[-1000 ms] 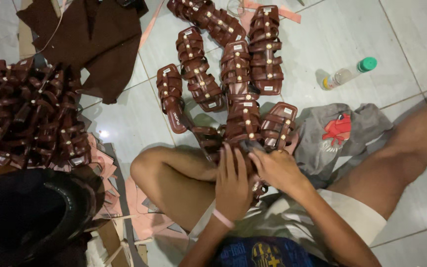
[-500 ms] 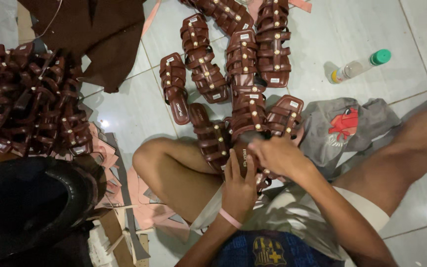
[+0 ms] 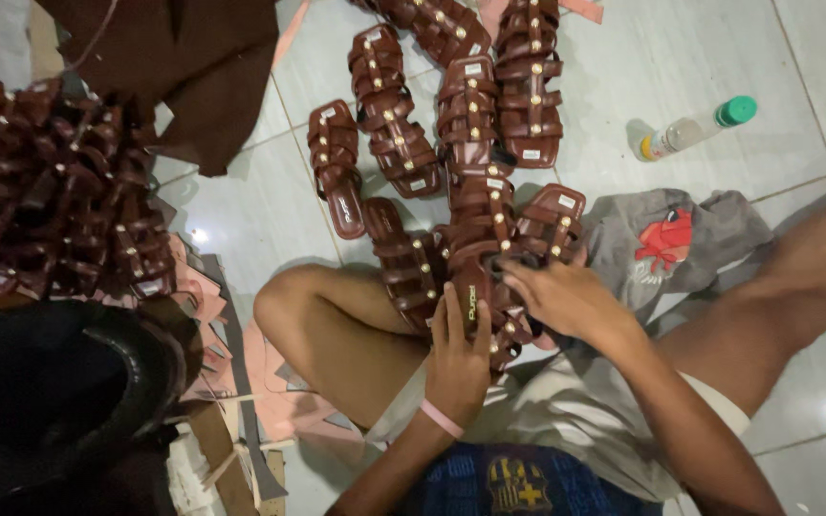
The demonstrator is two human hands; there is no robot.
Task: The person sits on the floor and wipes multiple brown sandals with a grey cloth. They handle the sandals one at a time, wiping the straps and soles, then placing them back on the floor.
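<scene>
Small white rectangular labels sit on the insoles of the brown studded sandals (image 3: pixel 470 115) fanned out on the tiled floor (image 3: pixel 671 57) at 12 o'clock. Clear bottle (image 3: pixel 685 134) with green cap lies at 2 o'clock; grey cloth (image 3: pixel 709 239) with red print just below it. Heap of sandals (image 3: pixel 50 191) at 9 o'clock. Versus half a second ago: both hands sit slightly higher on the sandal, little else changed. Left hand (image 3: pixel 458 358), pink wristband, fingers together and flat against the sole of the held sandal (image 3: pixel 478 287) at centre, over the lap. Right hand (image 3: pixel 566 296) arched, fingers curled, gripping its straps from 3 o'clock.
</scene>
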